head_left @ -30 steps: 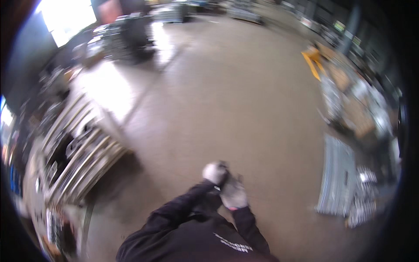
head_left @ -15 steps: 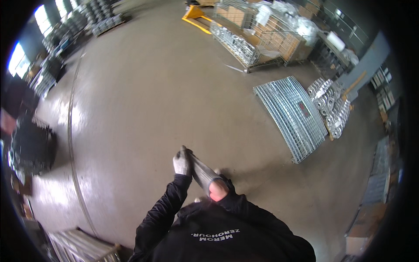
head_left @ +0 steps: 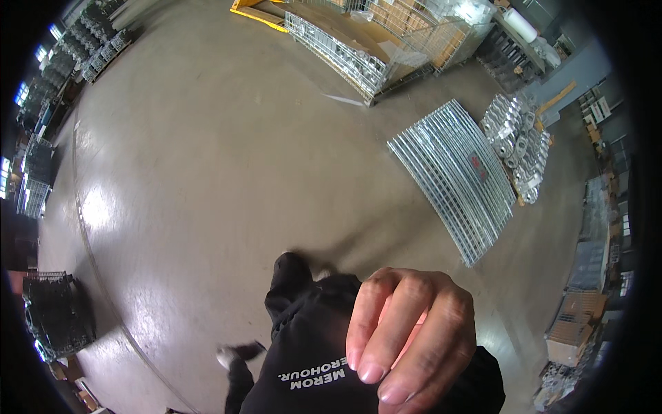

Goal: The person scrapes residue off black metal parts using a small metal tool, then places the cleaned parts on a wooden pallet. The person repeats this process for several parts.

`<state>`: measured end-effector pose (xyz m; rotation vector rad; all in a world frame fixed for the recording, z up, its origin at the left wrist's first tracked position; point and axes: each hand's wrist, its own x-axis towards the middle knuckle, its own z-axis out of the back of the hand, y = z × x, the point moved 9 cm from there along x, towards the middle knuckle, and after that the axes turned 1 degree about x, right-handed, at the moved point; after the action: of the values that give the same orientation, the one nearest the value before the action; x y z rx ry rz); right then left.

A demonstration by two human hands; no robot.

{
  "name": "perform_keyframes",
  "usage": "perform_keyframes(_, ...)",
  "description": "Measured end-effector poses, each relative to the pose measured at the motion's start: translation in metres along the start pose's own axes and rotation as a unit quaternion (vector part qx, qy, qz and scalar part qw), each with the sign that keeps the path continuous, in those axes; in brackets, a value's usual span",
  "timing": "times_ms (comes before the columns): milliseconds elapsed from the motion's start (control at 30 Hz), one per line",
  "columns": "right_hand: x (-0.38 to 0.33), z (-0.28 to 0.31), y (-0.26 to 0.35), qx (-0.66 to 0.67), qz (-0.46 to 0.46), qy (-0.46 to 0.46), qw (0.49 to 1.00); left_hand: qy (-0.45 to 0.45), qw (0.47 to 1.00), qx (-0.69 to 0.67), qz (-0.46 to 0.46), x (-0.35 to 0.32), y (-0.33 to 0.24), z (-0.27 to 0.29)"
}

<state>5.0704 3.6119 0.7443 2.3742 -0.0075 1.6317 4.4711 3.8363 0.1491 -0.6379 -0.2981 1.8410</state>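
Observation:
My right hand [head_left: 417, 331] is bare and raised close in front of my dark sweater, large in the picture. Its fingers are bent and hang down with gaps between them, and nothing shows in them; the palm is mostly hidden. Low on the left, my left hand [head_left: 225, 356] wears a whitish work glove and is smeared by motion. From it a dark grey work glove [head_left: 249, 350] sticks out to the right, gripped by the fingers.
Ahead on the right, a metal mesh panel [head_left: 455, 176] lies beside stacked shiny metal parts [head_left: 514, 141]. Beyond stand a wire cage [head_left: 338, 58] with cardboard and a yellow pallet jack [head_left: 258, 17]. A dark crate [head_left: 58, 314] stands at left; cardboard boxes [head_left: 572, 328] line the right.
The glove has come off my right hand, which has risen toward the camera. My left hand has dropped down and left with the glove. The view has shifted.

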Motion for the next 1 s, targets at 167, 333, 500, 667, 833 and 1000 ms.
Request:
perform_keyframes(167, 0.054, 0.087, -0.161, -0.002, -0.037, -0.053, 0.998, 0.014, 0.965, 0.080, 0.248, -0.008, 0.041, -0.055)
perform_keyframes(333, 0.116, 0.159, -0.323, 0.000, 0.029, -0.038, 0.999, 0.014, 0.991, 0.014, 0.135, 0.157, -0.209, -0.140)
perform_keyframes(500, 0.186, 0.222, -0.441, -0.023, 0.031, -0.018, 0.999, 0.023, 0.963, -0.246, -0.110, 0.317, -0.619, -0.169)
perform_keyframes(667, 0.199, 0.338, -0.605, -0.006, -0.088, -0.074, 0.993, 0.039, 0.915, -0.286, -0.281, 0.389, -0.898, -0.198)
perform_keyframes(833, 0.208, 0.508, -0.805, -0.196, -0.211, -0.146, 0.946, 0.042, 0.972, -0.171, -0.157, 0.478, -0.943, -0.275)
perform_keyframes(1000, 0.265, 0.593, -0.959, -0.287, -0.254, -0.140, 0.913, -0.034, 0.996, -0.062, 0.053, 0.507, -0.876, -0.290)
